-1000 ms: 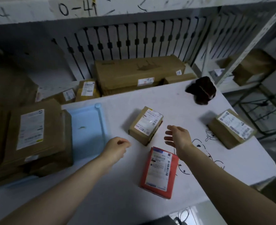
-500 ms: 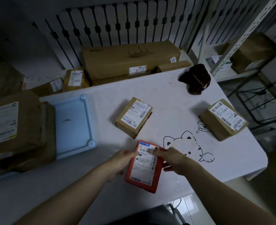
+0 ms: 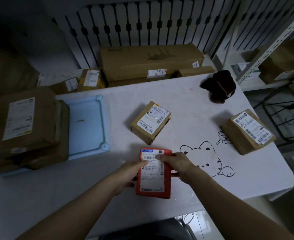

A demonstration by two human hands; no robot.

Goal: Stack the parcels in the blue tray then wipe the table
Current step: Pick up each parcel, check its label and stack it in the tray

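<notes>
A flat red parcel (image 3: pixel 153 186) with a white label is near the table's front edge, and both hands grip it by its long sides. My left hand (image 3: pixel 129 174) holds its left side with the thumb on the label. My right hand (image 3: pixel 176 163) holds its right side, thumb on top. Beyond it a small brown parcel (image 3: pixel 150 124) lies mid-table. Another brown parcel (image 3: pixel 247 131) sits at the right edge. The blue tray (image 3: pixel 87 125) lies at the left, with brown parcels (image 3: pixel 26 127) stacked on its left part. A dark cloth (image 3: pixel 218 86) lies at the far right corner.
The white table (image 3: pixel 186 101) bears a cat drawing (image 3: pixel 203 158). A large cardboard box (image 3: pixel 149 63) and smaller parcels (image 3: pixel 90 79) stand behind the table's far edge. Metal shelving (image 3: pixel 272 49) with boxes is at the right. A black railing runs along the back.
Both hands came down from above the table onto the red parcel and took hold of its two sides. The view has tilted downward.
</notes>
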